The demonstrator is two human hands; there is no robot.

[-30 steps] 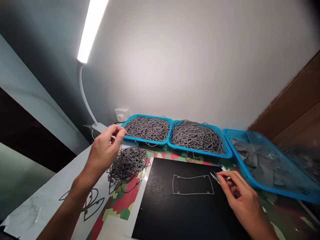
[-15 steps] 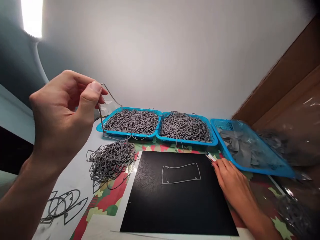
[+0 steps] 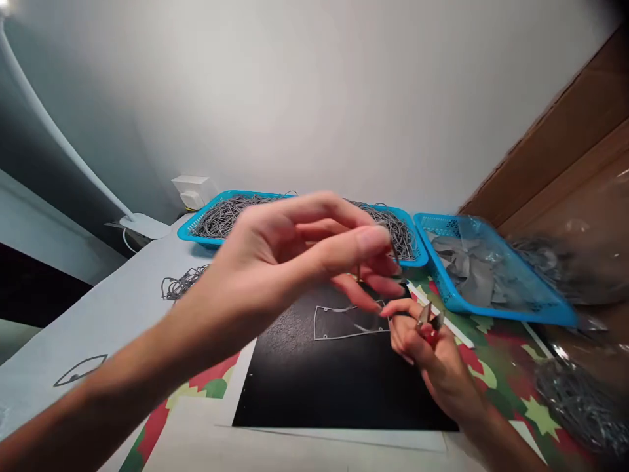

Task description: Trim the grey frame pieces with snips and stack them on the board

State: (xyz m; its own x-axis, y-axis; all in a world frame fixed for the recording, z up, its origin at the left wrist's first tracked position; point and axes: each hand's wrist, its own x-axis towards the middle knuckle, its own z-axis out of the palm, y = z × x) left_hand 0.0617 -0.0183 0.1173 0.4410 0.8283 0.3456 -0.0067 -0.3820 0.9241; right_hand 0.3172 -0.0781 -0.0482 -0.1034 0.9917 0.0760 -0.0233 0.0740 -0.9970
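Observation:
My left hand [image 3: 314,255] is raised over the black sheet [image 3: 319,393], thumb and fingers pinching a thin grey gasket frame [image 3: 395,250]; most of that frame is hidden or blurred. Just below and to the right, my right hand [image 3: 437,367] is closed around small red-handled nippers [image 3: 428,328], their metal jaws apart and pointing up. The fingertips of both hands come close together; whether they touch I cannot tell. On the black sheet lies another pale gasket frame [image 3: 315,324], four-sided with small loops at its corners, partly covered by my hands.
Behind stand blue baskets [image 3: 184,235] heaped with grey gaskets, and at right a blue basket [image 3: 511,314] of grey scraps. A gasket pile [image 3: 184,285] and a loose gasket [image 3: 81,370] lie at left. A lamp base [image 3: 147,226] and a cardboard box [image 3: 550,144] flank the table.
My left hand has swung right with the gasket, from the left side to above the black sheet. My right hand has turned palm up, moved slightly left, and the nippers now point up.

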